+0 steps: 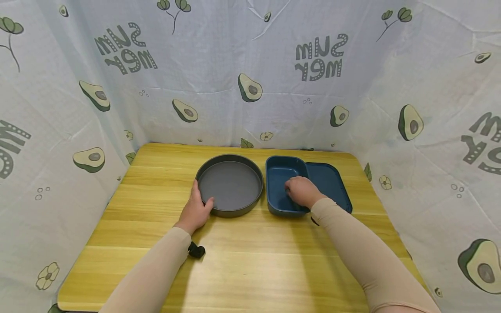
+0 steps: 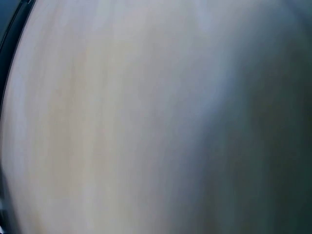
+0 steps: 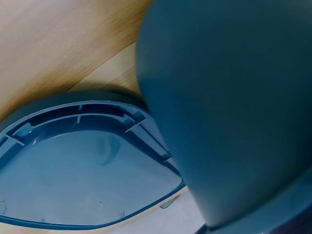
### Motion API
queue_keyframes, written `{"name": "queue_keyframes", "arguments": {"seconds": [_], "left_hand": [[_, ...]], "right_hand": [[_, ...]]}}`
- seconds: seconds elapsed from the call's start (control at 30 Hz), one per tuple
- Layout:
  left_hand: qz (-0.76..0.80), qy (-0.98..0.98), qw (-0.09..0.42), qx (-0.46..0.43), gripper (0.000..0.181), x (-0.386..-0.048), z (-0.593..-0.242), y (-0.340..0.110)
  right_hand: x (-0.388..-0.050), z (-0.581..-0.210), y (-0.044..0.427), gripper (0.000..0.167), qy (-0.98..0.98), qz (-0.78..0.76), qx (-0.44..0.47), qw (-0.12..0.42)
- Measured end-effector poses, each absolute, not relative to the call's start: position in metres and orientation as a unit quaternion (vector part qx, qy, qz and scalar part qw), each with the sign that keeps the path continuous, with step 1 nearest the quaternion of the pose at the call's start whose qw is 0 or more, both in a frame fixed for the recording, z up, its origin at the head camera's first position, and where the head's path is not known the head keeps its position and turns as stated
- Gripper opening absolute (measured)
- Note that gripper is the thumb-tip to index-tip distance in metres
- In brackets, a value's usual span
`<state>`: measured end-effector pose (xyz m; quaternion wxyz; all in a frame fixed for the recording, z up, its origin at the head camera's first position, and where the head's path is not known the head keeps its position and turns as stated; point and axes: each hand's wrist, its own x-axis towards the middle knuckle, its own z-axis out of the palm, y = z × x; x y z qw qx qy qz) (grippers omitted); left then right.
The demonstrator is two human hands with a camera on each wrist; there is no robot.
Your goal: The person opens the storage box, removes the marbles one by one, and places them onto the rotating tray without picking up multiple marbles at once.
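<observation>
A round dark grey pan [image 1: 231, 184] lies on the table, its inside bare. At its lower left edge, my left hand [image 1: 195, 211] grips the rim, with the thumb over the near side and the fingers along the outer wall. To the right of the pan stands a deep blue rectangular box [image 1: 282, 167]. My right hand [image 1: 303, 191] reaches into it with curled fingers; whether they pinch anything is hidden. In the right wrist view the box's outer wall [image 3: 219, 112] fills the right side. The left wrist view is only a blur.
A blue lid [image 1: 328, 184] lies inside-up against the box's right side; its ribbed rim shows in the right wrist view. The wooden table [image 1: 242, 269] meets a printed curtain [image 1: 219, 56] at the back and sides.
</observation>
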<state>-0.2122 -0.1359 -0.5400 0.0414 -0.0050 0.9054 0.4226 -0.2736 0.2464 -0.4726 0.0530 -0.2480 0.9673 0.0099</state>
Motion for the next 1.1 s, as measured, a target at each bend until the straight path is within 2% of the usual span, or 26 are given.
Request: {"name": "queue_keyframes", "arguments": {"seconds": [1.1], "left_hand": [[0.421, 0.906, 0.039, 0.005, 0.095, -0.211, -0.539, -0.136]], "right_hand": [[-0.271, -0.463, 0.209, 0.02, 0.963, -0.064, -0.257, 0.049]]}}
